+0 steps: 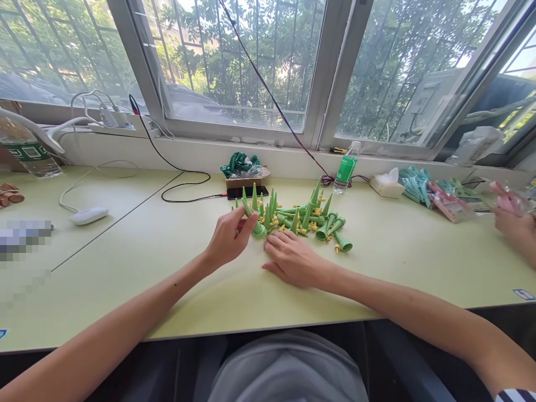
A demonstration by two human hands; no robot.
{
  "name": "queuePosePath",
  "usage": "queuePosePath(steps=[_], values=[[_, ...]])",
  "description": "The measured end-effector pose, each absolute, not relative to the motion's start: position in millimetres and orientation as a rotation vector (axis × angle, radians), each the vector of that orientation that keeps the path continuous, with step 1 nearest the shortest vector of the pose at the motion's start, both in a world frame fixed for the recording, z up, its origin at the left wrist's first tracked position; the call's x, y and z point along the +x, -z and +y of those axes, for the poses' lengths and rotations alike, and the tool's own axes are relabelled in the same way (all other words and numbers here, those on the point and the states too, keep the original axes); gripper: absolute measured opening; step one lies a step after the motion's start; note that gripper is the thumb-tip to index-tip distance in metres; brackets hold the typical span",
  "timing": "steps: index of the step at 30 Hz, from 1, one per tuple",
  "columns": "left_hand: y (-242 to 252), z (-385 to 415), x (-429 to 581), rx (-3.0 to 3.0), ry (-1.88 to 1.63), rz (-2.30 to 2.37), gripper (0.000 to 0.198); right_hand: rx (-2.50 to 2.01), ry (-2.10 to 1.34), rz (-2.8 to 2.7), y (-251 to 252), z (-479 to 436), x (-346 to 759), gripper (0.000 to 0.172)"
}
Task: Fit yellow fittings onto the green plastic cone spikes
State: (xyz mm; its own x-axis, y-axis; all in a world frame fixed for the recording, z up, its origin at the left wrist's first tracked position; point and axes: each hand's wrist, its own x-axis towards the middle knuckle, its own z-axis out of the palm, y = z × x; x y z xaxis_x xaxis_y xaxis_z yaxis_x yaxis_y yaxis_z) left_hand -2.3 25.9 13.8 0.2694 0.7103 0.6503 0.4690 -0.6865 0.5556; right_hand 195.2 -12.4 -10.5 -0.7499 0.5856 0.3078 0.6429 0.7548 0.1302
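A pile of green pointed plastic cones (pixel 307 215) with small yellow plastic parts (pixel 312 226) mixed in lies on the table before me. My left hand (pixel 229 234) is closed on a green cone (pixel 258 229), tilted with its wide end down at the pile's left front. My right hand (pixel 293 259) rests palm down at the pile's front edge, fingers stretched and nothing visible in them. Its fingertips are close to the wide end of that cone; whether they touch it I cannot tell. A few cones (pixel 344 242) lie on their sides at the right.
Behind the pile are a phone (pixel 247 192) on a cable, a small box with green wrapping (pixel 243 167) and a green-labelled bottle (pixel 345 168). A tissue pack (pixel 387 183) and bagged parts (pixel 448 201) lie right. Another person's hand (pixel 517 231) holds a pink bagged item at the far right.
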Motion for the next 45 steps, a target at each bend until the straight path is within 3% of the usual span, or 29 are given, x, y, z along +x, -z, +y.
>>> queuePosePath(steps=[6,14,22,33,45], values=[[-3,33,-2,2.504,-1.154,1.039,0.041,-1.063,0.449,-2.668,7,-21,215,0.025],[8,27,5,2.418,-0.93,0.92,0.034,-1.416,0.421,-2.521,12,-22,233,0.008],[16,23,16,2.334,-0.945,0.943,0.032,-1.462,0.232,-2.504,24,-17,236,0.016],[12,29,14,2.337,-1.04,1.082,0.029,-1.34,-0.052,-2.556,9,-16,224,0.008],[8,33,6,2.398,-0.979,1.097,0.033,-0.941,-0.394,-2.456,18,-1,221,0.018]])
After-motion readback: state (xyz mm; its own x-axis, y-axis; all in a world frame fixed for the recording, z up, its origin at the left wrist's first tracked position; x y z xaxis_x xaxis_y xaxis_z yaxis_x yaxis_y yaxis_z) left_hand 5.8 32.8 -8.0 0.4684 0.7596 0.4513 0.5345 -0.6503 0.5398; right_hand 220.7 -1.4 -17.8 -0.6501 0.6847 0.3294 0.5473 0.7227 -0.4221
